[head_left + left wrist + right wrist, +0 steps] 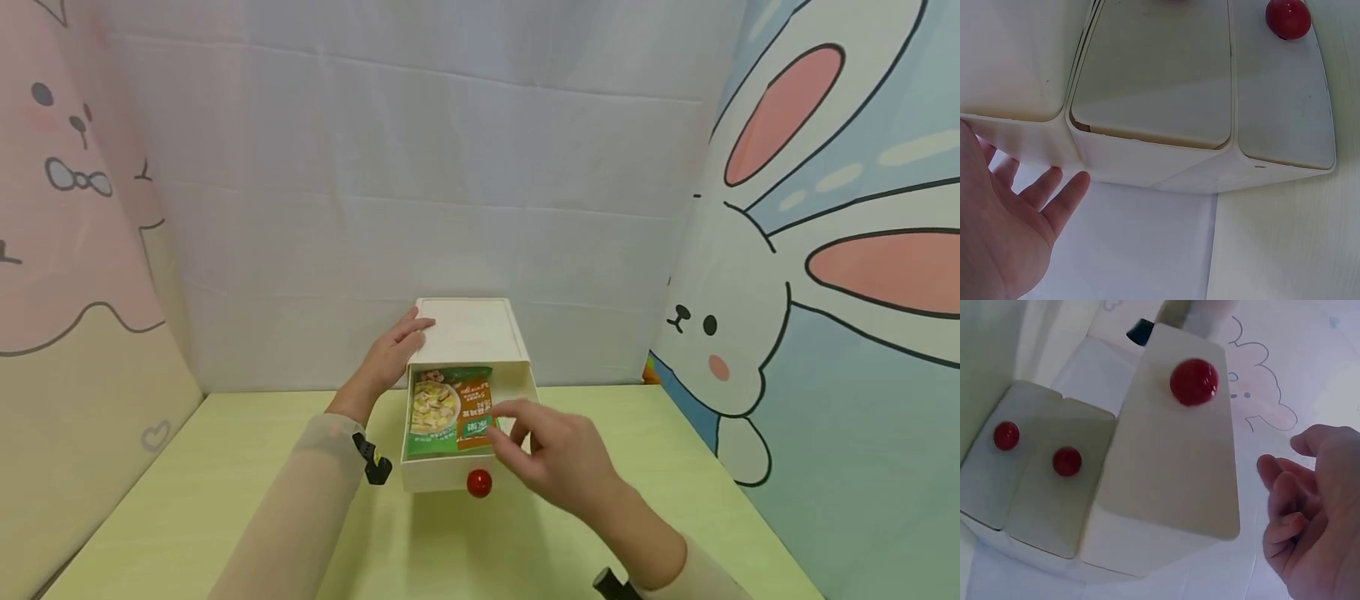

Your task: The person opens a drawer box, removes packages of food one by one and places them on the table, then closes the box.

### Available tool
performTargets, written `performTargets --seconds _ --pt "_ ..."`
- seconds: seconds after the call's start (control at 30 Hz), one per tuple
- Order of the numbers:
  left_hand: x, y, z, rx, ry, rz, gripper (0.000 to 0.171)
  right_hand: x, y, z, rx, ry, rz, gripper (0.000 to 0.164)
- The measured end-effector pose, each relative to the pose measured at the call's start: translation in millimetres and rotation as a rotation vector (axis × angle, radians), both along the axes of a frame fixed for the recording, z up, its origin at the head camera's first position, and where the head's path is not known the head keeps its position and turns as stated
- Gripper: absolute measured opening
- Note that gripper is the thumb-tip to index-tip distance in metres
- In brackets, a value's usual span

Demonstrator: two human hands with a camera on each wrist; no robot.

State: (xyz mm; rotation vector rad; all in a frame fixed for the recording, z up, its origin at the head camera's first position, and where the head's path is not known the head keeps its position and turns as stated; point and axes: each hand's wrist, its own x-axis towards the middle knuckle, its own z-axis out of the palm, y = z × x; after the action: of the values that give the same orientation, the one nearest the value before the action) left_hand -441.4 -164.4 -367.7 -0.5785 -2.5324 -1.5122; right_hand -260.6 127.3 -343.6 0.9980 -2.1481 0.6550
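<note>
A small white drawer cabinet [468, 329] has its top drawer [435, 477] pulled out toward me, with a red round knob [479, 483] on the front. Inside the drawer lies a green and orange soup packet [437, 408] picturing a bowl of food. My left hand [384, 360] rests against the cabinet's upper left edge, fingers spread along its side. Over the drawer's right part hovers my right hand [566, 454], thumb and forefinger apart, the other fingers loosely bent. Those fingertips overlap the packet's right edge in the head view. Nothing shows between them in the right wrist view.
Below the pulled-out drawer, two lower drawers stay closed, each with a red knob [1067, 461]. The cabinet stands on a pale green tabletop [255, 483]. A white cloth [450, 167] hangs behind; cartoon-printed curtains [862, 400] flank both sides.
</note>
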Motion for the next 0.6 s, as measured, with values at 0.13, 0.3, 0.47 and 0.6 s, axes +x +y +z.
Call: performTargets --seconds 0.13,0.3,0.47,0.6 --pt "0.1 -0.9 -0.1 -0.002 -0.002 0.002 0.053 -19.3 -6.7 23.7 0.169 -0.236 -0.129 0.018" --pt "2.1 -1.0 -1.5 -0.004 -0.004 0.009 0.053 -45.7 -23.3 29.8 0.458 -0.451 -0.280 0.028" --pt "4.0 0.6 -1.2 -0.004 0.000 0.005 0.053 -58.1 -40.0 25.2 0.579 -0.557 -0.397 0.053" --pt "4.0 1.6 -0.2 0.006 0.002 -0.004 0.053 -62.1 -46.7 22.4 0.531 -0.657 -0.415 0.075"
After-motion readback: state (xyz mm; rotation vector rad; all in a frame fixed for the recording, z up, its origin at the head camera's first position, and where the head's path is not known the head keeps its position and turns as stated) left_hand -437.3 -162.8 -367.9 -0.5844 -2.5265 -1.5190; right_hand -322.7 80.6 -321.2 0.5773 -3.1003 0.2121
